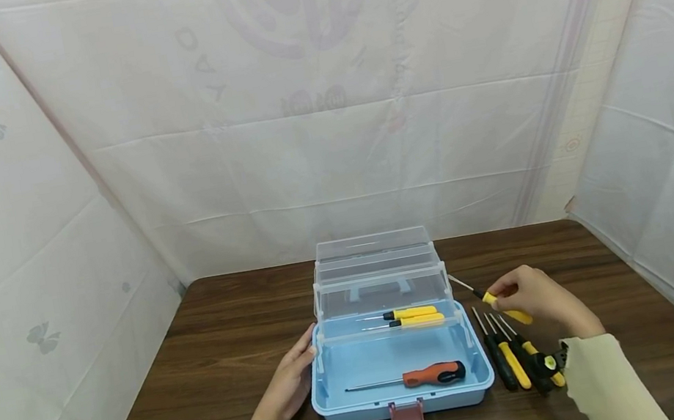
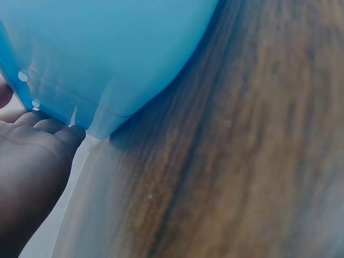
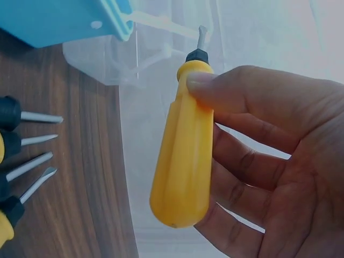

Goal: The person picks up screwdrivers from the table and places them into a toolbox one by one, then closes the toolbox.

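Note:
A light blue toolbox (image 1: 403, 407) stands with its clear lid raised. Along its left side lies my left hand (image 1: 289, 385), fingers fairly straight and touching the outer wall. Just right of the box, my right hand (image 1: 541, 294) pinches a yellow-handled screwdriver (image 3: 185, 150) between thumb and fingers, its shaft pointing away to the upper left. Inside the box, an orange-and-black screwdriver (image 1: 434, 374) lies near the front. Two small yellow screwdrivers (image 1: 419, 320) lie side by side toward the back, seen through the clear plastic.
Several black and yellow screwdrivers (image 1: 515, 362) lie in a row on the wooden table (image 1: 205, 381), below my right hand. A pink latch (image 1: 407, 417) hangs at the box's front. White sheets (image 1: 330, 166) surround the table at the back and sides.

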### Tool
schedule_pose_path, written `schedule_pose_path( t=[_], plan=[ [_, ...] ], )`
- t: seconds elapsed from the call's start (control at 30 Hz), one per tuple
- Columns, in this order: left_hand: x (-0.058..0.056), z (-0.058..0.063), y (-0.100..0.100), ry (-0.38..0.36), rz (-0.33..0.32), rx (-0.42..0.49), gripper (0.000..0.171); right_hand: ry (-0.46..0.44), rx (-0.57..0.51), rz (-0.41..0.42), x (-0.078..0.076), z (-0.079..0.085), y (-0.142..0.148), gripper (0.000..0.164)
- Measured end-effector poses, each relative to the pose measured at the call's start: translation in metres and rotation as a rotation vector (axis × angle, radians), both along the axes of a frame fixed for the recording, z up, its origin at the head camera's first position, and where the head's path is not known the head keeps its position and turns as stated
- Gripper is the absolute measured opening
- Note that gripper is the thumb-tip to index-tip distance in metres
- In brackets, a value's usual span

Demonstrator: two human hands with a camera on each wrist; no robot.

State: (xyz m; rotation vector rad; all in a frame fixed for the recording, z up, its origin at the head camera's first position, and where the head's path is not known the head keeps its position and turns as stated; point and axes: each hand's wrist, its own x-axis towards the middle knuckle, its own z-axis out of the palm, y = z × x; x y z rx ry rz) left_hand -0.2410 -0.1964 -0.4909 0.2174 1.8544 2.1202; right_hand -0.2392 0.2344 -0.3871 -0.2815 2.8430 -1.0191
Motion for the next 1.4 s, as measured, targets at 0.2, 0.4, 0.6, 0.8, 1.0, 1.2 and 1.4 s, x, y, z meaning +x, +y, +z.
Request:
schedule_pose_path(
  t=[0.2,0.4,0.6,0.8,1.0,1.2,1.4],
  plan=[
    [0.000,0.000,0.000,0.004,-0.002,0.003,0.066,0.012,0.013,0.038,-0.004,0.004,-0.006,0.021],
    [0.001,0.000,0.000,0.003,-0.002,0.004,0.066,0.026,0.004,0.061,-0.010,0.006,-0.013,0.020],
    [0.000,0.000,-0.001,-0.001,0.005,-0.015,0.067,0.041,0.003,0.076,-0.018,0.010,-0.023,0.020],
    [0.000,0.001,-0.003,-0.006,0.006,-0.035,0.068,0.039,-0.006,0.086,-0.024,0.013,-0.037,0.018],
    [0.000,0.003,-0.003,-0.001,0.003,-0.070,0.067,0.048,-0.020,0.131,-0.030,0.012,-0.048,0.017],
    [0.001,0.005,-0.003,-0.001,0.014,-0.092,0.066,0.041,-0.059,0.155,-0.033,0.013,-0.056,0.016],
    [-0.002,0.006,-0.004,0.015,0.023,-0.119,0.064,0.014,-0.102,0.144,-0.035,0.015,-0.066,0.016]
  ],
)
